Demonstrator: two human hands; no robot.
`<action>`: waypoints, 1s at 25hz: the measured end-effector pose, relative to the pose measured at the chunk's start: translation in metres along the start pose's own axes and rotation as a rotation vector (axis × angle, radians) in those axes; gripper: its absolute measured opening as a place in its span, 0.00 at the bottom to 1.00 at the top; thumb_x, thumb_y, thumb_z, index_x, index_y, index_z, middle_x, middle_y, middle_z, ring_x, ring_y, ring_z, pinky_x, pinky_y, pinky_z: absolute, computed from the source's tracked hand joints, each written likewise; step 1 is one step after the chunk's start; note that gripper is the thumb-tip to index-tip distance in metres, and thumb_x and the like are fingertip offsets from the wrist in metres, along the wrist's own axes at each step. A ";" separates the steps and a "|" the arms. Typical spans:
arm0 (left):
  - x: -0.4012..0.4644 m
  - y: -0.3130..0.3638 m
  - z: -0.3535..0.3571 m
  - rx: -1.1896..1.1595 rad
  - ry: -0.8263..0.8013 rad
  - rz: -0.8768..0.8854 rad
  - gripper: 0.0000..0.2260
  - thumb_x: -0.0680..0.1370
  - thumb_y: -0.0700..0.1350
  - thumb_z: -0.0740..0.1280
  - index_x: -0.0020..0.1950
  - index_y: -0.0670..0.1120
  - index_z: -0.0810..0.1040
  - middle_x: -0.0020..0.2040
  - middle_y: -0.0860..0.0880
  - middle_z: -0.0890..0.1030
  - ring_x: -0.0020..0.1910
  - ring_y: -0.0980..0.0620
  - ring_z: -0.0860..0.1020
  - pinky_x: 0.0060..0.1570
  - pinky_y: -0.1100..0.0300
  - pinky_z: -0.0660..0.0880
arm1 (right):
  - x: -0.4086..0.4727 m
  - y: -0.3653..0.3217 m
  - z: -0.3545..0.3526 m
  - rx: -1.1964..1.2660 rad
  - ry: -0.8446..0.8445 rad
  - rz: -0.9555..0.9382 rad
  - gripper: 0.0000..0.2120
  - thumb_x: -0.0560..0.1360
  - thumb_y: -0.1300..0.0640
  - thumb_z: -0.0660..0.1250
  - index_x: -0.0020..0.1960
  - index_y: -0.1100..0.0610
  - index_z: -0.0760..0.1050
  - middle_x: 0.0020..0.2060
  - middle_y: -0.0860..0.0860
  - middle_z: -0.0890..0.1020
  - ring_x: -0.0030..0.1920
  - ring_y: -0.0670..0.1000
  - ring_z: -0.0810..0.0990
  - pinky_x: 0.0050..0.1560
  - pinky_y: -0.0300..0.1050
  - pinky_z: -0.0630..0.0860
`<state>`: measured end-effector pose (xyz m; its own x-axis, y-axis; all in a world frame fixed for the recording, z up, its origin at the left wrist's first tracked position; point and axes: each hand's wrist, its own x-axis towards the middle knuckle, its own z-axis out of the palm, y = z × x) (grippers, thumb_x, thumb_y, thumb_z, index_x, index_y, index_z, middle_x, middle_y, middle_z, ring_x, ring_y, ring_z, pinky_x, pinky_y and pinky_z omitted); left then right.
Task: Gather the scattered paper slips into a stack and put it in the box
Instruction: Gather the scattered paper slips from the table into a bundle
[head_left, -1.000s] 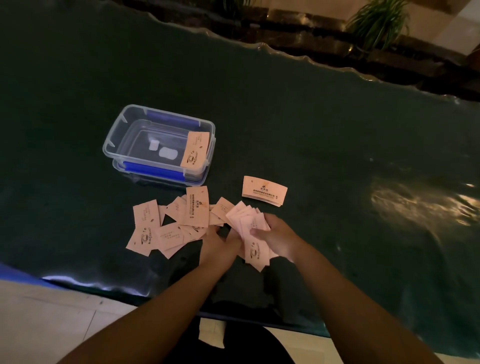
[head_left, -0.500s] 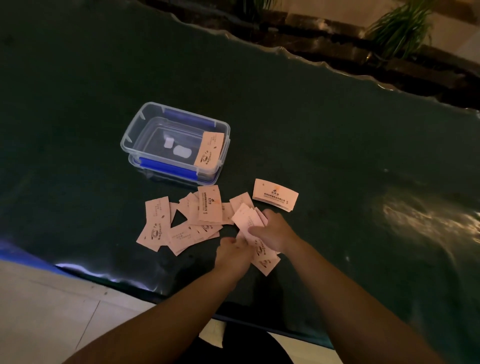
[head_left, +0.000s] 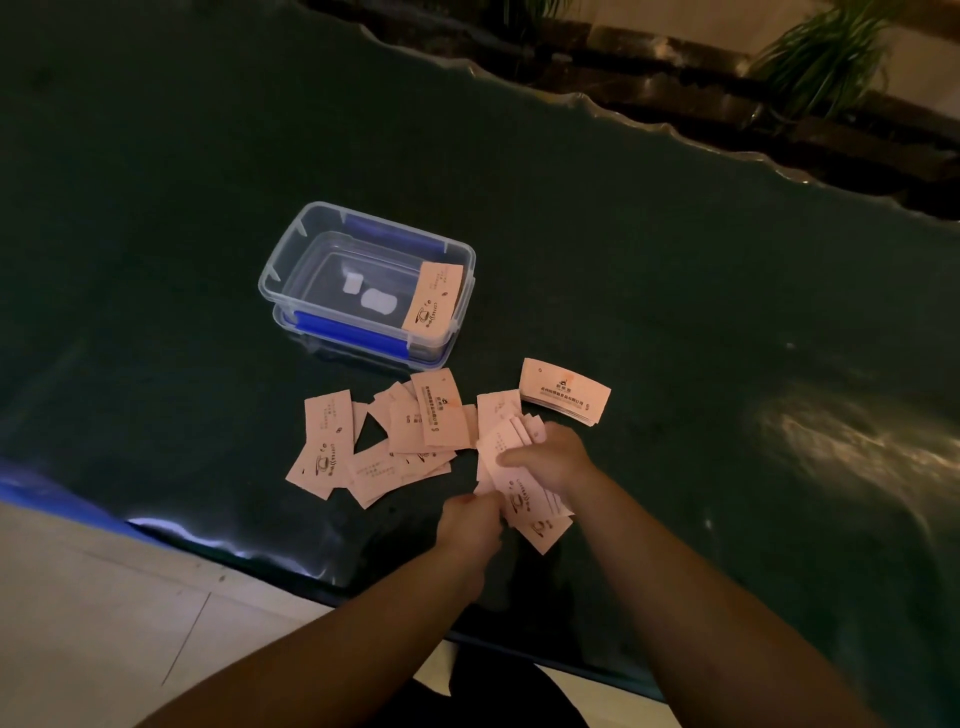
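I see a dark green table (head_left: 649, 249) from above, dimly lit, with both bare forearms reaching in from the bottom of the view.

The right hand (head_left: 553, 460) sits just below the middle of the scene. Its thumb and fingers are closed around a fanned bunch of pink paper slips (head_left: 519, 480), which spreads from under the palm toward 7 o'clock. The left hand (head_left: 470, 522) is just beside it, at about 8 o'clock from the right hand, with its fingertips pinching the near left edge of the same bunch. Both hands are grasping the slips.

At 9 o'clock from the right hand lies a loose scatter of more slips (head_left: 384, 441), overlapping one another flat on the table, some printed with a small coffee-cup mark. At 12 o'clock from the right hand, just beyond its knuckles, rests a small neat stack of slips (head_left: 565, 391), apart from the scatter.

The clear plastic box (head_left: 322, 244) stands open at 11 o'clock from the hands, beyond the scatter, with blue clips along its long sides. One slip (head_left: 432, 304) leans inside against its right end wall.

Along the far edge of the table, at 1 o'clock, I can make out a green potted plant (head_left: 821, 57). Pale floor tiles (head_left: 104, 613) show at the lower left.
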<state>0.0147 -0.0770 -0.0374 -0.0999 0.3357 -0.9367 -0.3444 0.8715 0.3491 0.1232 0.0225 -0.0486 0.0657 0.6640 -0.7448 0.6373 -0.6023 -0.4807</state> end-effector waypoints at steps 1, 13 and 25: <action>0.000 0.001 0.000 -0.012 0.003 0.001 0.05 0.78 0.38 0.66 0.52 0.46 0.77 0.53 0.42 0.82 0.52 0.45 0.81 0.60 0.47 0.79 | -0.001 -0.001 -0.006 0.019 -0.013 -0.001 0.34 0.72 0.53 0.81 0.74 0.55 0.72 0.69 0.55 0.78 0.61 0.55 0.78 0.50 0.51 0.75; -0.004 0.013 0.019 0.007 -0.090 0.053 0.27 0.78 0.40 0.69 0.77 0.50 0.71 0.57 0.46 0.82 0.52 0.47 0.82 0.43 0.53 0.79 | -0.033 0.033 -0.028 -0.252 -0.080 0.015 0.27 0.78 0.54 0.74 0.74 0.54 0.70 0.60 0.52 0.82 0.54 0.53 0.82 0.45 0.45 0.77; -0.007 0.045 -0.029 0.391 -0.041 0.373 0.17 0.80 0.48 0.69 0.70 0.51 0.76 0.63 0.49 0.79 0.57 0.51 0.79 0.61 0.50 0.78 | -0.040 0.021 -0.012 0.180 -0.056 0.084 0.16 0.78 0.56 0.75 0.64 0.53 0.76 0.56 0.52 0.85 0.53 0.53 0.84 0.42 0.47 0.76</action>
<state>-0.0274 -0.0509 -0.0161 -0.1102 0.6543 -0.7482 0.0815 0.7562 0.6493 0.1428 -0.0109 -0.0235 0.0667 0.5849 -0.8083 0.4838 -0.7275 -0.4865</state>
